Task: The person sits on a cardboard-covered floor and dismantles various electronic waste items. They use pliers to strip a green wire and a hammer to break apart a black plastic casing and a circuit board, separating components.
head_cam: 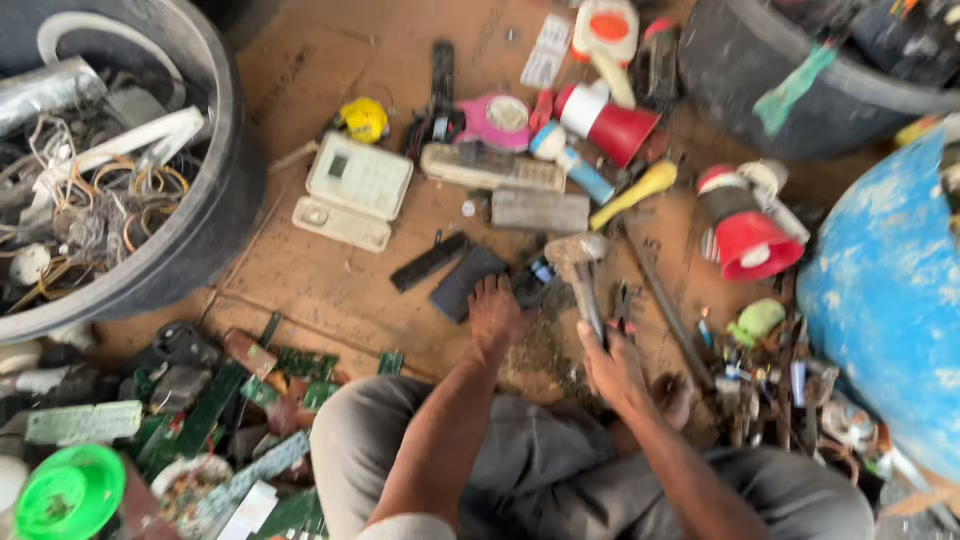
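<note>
Well, your right hand (612, 372) grips a hammer (580, 270) by its handle, head raised at 12 o'clock. Your left hand (496, 318) presses fingers down on a small dark part (533, 283), seemingly not yet broken open. Circuit boards (205, 410) lie at 9 o'clock, red megaphones (745, 240) crowd 2 o'clock, and a wire-filled tub (215, 215) sits at 10.

1. Bare cardboard floor (330, 290): open at 10 o'clock of the left hand (495, 318).
2. Black tub (215, 215): blocks 9 o'clock.
3. Blue drum (885, 290): walls off 3 o'clock.
4. Circuit boards (215, 405): crowd 8 o'clock.
5. Red horns (750, 240), handsets (355, 190): clutter 12 to 2 o'clock.
</note>
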